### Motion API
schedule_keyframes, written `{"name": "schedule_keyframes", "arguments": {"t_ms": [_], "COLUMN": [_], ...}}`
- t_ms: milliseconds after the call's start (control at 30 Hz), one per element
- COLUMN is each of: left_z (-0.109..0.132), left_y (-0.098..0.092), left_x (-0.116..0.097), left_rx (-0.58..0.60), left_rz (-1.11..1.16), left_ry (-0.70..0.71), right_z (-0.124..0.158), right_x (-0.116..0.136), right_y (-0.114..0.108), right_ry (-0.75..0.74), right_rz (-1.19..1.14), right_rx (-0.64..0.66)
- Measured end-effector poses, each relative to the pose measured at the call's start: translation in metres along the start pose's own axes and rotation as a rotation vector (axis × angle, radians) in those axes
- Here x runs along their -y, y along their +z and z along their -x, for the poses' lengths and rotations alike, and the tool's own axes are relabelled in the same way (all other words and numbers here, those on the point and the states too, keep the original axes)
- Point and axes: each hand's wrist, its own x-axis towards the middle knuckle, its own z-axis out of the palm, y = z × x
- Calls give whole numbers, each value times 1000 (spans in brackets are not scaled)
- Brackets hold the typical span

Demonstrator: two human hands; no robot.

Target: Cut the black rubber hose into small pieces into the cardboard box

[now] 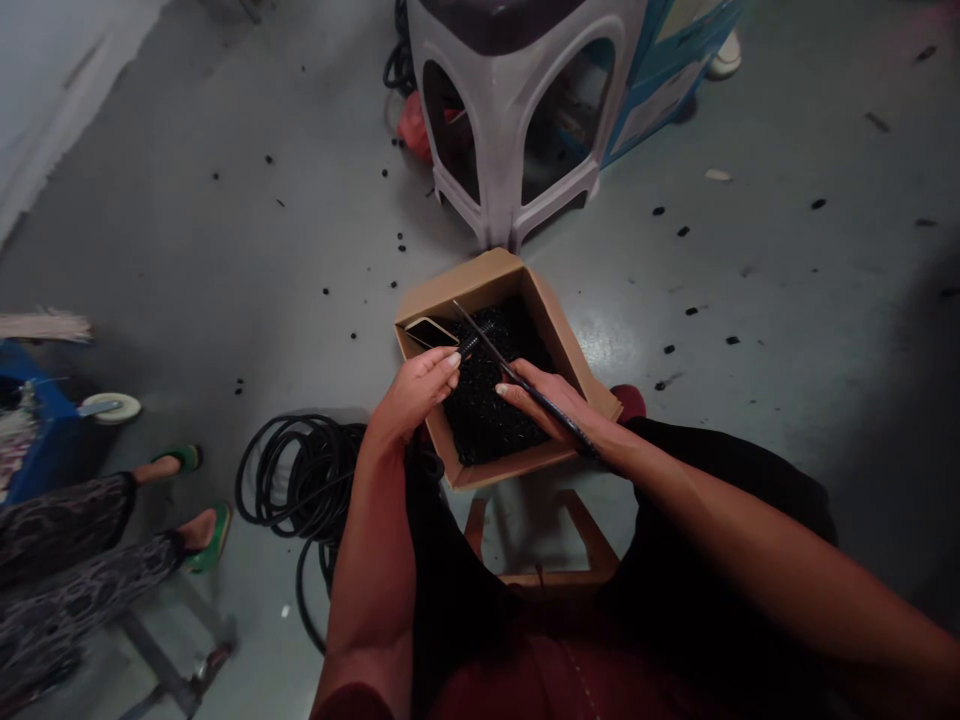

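Note:
A brown cardboard box [480,283] sits in front of my knees, filled with small black cut pieces [491,405]. My left hand [417,388] is closed around a black ribbed tube [474,343] held over the box. My right hand [555,400] grips long scissors [491,350] whose blades point up and left, meeting the tube's end. A phone-like flat object [430,331] lies in the box's far left corner.
A coil of black tubing [300,480] lies on the grey floor at my left. A white plastic stool [510,120] stands beyond the box. Black bits are scattered across the floor. Another person's legs in green sandals [202,535] are at the left.

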Motion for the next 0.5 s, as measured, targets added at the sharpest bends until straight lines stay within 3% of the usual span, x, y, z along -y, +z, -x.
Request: {"name": "schedule_keyframes", "arguments": {"t_ms": [500], "left_z": [0], "left_y": [0], "left_x": [-3], "left_rx": [-10], "left_rz": [-165], "left_ry": [38], "right_z": [-4], "right_x": [-5], "right_y": [3], "right_ry": [39], "right_rz": [54], "right_rx": [-23]}}
